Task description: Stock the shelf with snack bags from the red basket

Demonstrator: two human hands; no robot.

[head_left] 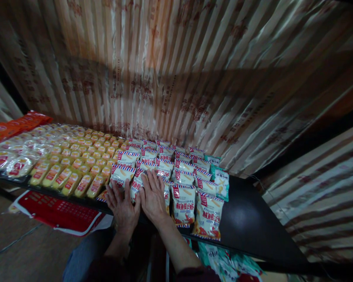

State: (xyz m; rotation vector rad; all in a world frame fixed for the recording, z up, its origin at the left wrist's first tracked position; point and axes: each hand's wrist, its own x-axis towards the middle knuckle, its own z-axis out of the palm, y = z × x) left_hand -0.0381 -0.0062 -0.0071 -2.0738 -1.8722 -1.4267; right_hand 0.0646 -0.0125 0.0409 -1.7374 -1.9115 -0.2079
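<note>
Both my hands lie flat on snack packets at the front edge of a black shelf [247,219]. My left hand [122,205] rests with fingers spread on a white packet with red print [122,174]. My right hand [153,196] lies beside it, fingers stretched over the neighbouring white and red packets [184,203]. These packets stand in several overlapping rows. A few green packets [220,182] close the rows at the right.
Yellow packets [76,164] in rows fill the shelf to the left, then clear-wrapped round cakes [17,164] and orange packets [20,123]. A striped curtain [176,78] hangs behind. More green packets [223,262] lie below the shelf. A red and white bag [55,213] lies under it.
</note>
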